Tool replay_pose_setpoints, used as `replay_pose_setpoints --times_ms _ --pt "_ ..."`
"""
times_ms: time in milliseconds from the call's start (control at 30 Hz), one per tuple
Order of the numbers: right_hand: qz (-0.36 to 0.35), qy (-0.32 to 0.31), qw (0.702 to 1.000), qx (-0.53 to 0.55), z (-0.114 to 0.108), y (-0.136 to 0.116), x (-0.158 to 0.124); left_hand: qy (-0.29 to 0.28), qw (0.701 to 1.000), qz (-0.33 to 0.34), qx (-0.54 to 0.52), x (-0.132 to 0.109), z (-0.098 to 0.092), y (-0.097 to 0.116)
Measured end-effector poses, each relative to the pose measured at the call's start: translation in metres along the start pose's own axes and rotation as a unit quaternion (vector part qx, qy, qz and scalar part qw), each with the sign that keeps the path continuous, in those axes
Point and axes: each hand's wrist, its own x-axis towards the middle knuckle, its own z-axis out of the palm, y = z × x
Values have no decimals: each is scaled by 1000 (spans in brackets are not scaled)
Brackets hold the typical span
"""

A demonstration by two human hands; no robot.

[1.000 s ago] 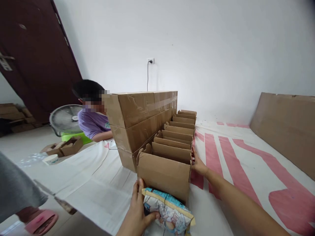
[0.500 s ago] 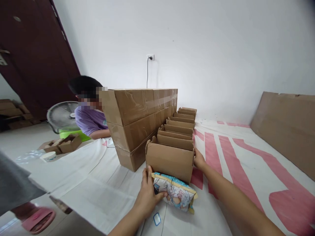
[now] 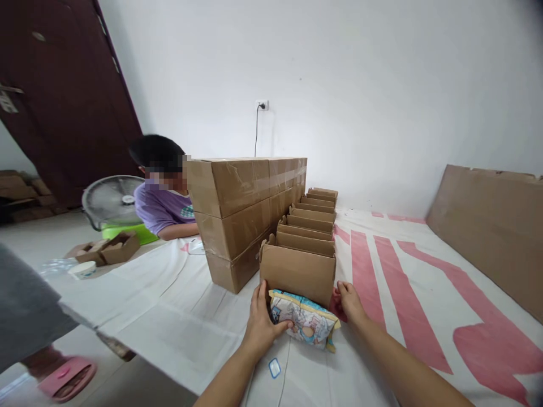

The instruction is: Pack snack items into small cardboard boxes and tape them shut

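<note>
A printed soft packet, white with blue and yellow edges, lies against the front of the nearest open cardboard box. My left hand is closed on the packet's left end, its thumb across the front and its fingers up by the box's lower left corner. Just off the box's lower right side is my right hand, with the fingers curled together and nothing visible in them. Behind the nearest box, several more open boxes stand in a row towards the wall.
Taped cartons are stacked left of the row. A person in a purple shirt leans behind them, near a fan. A small blue-edged label lies on the white-and-red cloth. A large cardboard sheet stands at right.
My right hand has come away from the box's right side and drawn slightly lower, its fingers curling. My left hand stays on the packet. The view has shifted slightly.
</note>
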Motion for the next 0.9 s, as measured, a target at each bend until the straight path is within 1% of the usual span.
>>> replay_pose_setpoints --times_ms 100,167,267,333,367,433,500,567,700,800,900 --pt "67 10 997 39 -3 -1 -38 7 1000 11 -13 0 0 0" --pt "101 11 993 64 -1 -3 -58 14 1000 13 -21 0 0 1" --pt "132 9 986 103 7 -5 -81 21 999 15 -25 0 0 1" --pt "132 -3 981 139 15 -4 -91 23 999 21 -33 1 -2 0" --pt "118 -9 981 153 18 -3 -96 21 999 26 -40 1 -3 -1" --pt "61 -20 986 156 23 1 -104 17 998 28 -58 1 -5 -2" --pt "-5 -33 992 123 25 5 -110 14 997 20 -73 1 -6 -2" --pt "-43 -43 994 91 25 7 -113 16 996 12 -84 2 -7 -3" --pt "-62 -46 995 63 23 11 -114 24 995 15 -98 3 -6 -6" --pt "-78 -94 990 67 23 16 -111 46 993 24 -107 4 -5 -11" --pt "-108 -141 982 56 24 23 -108 75 990 13 -120 7 -5 -19"
